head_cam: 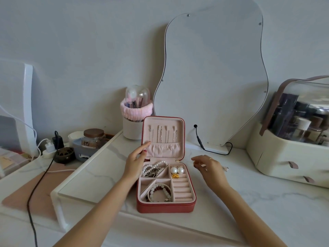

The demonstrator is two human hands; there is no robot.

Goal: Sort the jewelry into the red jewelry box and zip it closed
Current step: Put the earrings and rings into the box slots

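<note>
- Box [166,205], red, sits open on the counter [249,202], lid upright; pearls [154,166], bracelets [160,192] and pearl earrings [177,170] lie in its compartments, chains hang inside the lid.
- Left hand [136,160] steadies the lid's left edge, grip wide, fingers nearly straight.
- Right hand [207,167] hovers right of the box, fingers curled; whether it pinches anything, I cannot tell.
- Small silvery piece [225,168] lies just beyond that hand.
- Sorting looks nearly finished; next comes collecting that piece, then zipping.
</note>
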